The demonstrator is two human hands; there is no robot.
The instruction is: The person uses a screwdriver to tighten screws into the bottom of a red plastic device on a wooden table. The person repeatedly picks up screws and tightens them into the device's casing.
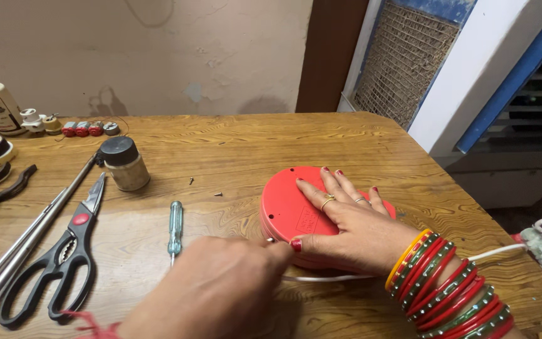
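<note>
We press a round red case (pixel 296 210) flat on the wooden table (pixel 252 144), right of centre. Our right hand (pixel 346 220) lies open on top of it, fingers spread, not gripping. Our left hand (pixel 221 289) pinches a thin white cord (pixel 327 277) at the case's near edge; the cord trails off to the right. Just left of the case lies a green-handled screwdriver (pixel 175 227), then black scissors (pixel 64 251), a small jar with a black lid (pixel 124 163) and two loose screws (pixel 205 187).
</note>
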